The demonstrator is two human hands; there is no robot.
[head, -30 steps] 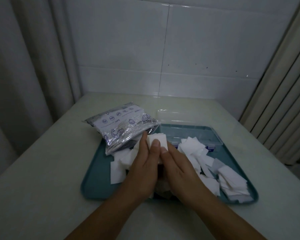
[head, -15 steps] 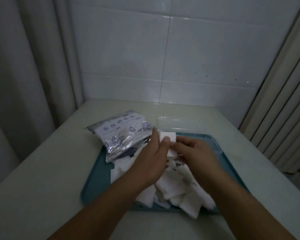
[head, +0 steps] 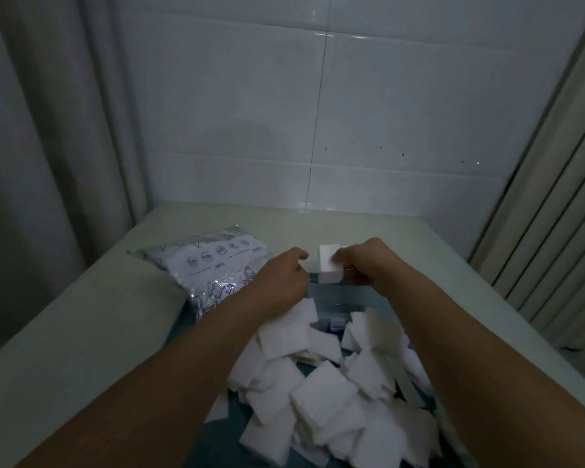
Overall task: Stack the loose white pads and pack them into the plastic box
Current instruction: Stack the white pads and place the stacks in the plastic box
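White and squared off, a small stack of pads (head: 330,263) sits pinched in the right hand (head: 360,265), fingers curled at its right side, raised just above the far end of the clear plastic box (head: 335,295). The left hand (head: 284,278) hovers just beside the stack on its left with fingers curled, but whether it touches the stack or holds anything cannot be told from this angle. The box lies directly below and slightly toward the person from both hands, its long axis running left to right across the teal tray (head: 217,430), so the right hand is the nearer one for lowering the stack in. The stack looks neat, its edges aligned. Nearer the person, loose white pads (head: 321,393) lie heaped on the tray, many apparently left to gather. A printed plastic bag (head: 213,268) rests to the left on the bench (head: 81,332).
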